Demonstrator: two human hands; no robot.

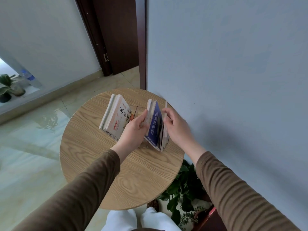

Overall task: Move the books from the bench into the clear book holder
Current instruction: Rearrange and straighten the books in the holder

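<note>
Several books stand upright in a clear book holder point(138, 111) on a round wooden table point(93, 147). A left group with a white calligraphy cover point(116, 117) leans left. To its right stands a blue-covered book point(155, 124) with other books behind it. My left hand point(133, 132) reaches into the gap between the groups, its fingers flat against the left side of the blue book's group. My right hand point(176, 127) pinches the edge of a thin pale book point(166, 112) at the far right, which leans away from the blue one.
The table stands against a pale blue wall point(233, 80) on its right. A leafy potted plant point(183, 189) sits on the floor under the table's right edge. A dark door frame point(141, 47) lies beyond, and glossy tiled floor point(33, 130) to the left.
</note>
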